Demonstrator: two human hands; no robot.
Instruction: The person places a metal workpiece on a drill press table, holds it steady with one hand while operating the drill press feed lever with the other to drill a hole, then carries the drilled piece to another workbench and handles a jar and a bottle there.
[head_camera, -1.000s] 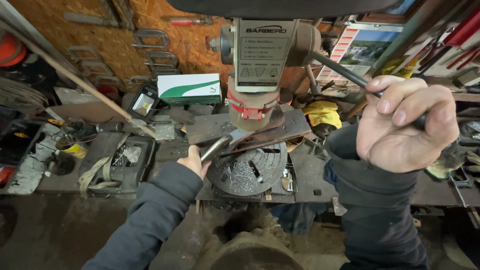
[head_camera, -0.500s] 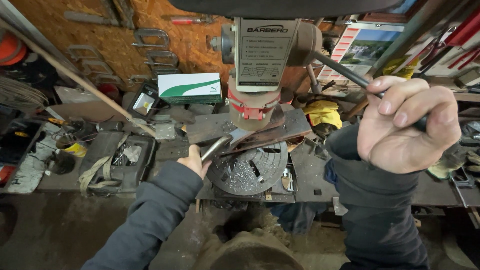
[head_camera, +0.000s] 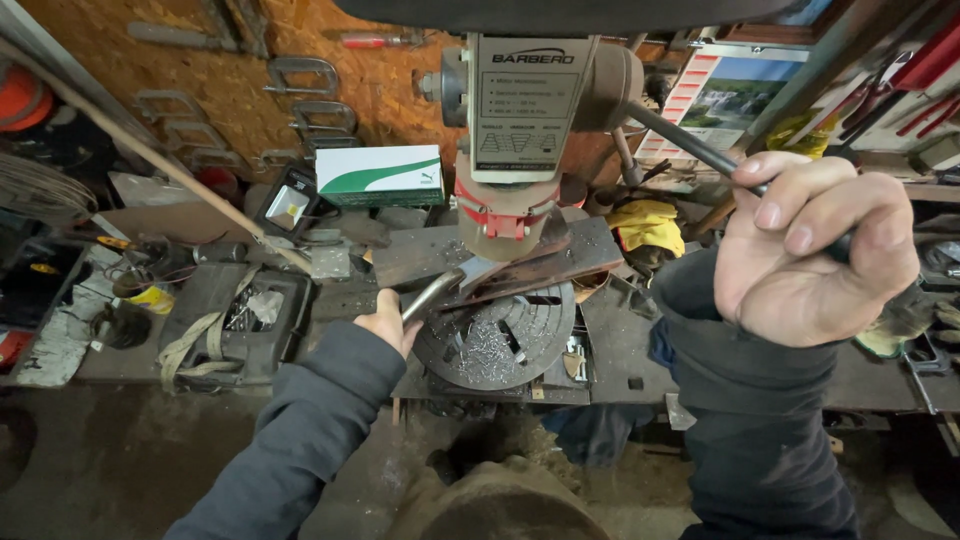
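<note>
Under the drill press head (head_camera: 520, 110), a flat, rusty metal plate (head_camera: 520, 268) is lying on the round slotted table (head_camera: 497, 345), glittering with steel shavings. Left hand (head_camera: 388, 322) is clenching a shiny metal bar (head_camera: 432, 295) at the plate's edge; right hand (head_camera: 810, 250) is wrapping tight around the dark feed lever (head_camera: 680, 138).

Drill press head (head_camera: 525, 110) stands above round slotted table (head_camera: 500, 345); metal plate (head_camera: 500, 262) lies on it. Box (head_camera: 378, 175) behind left; tray (head_camera: 235, 315) left.
</note>
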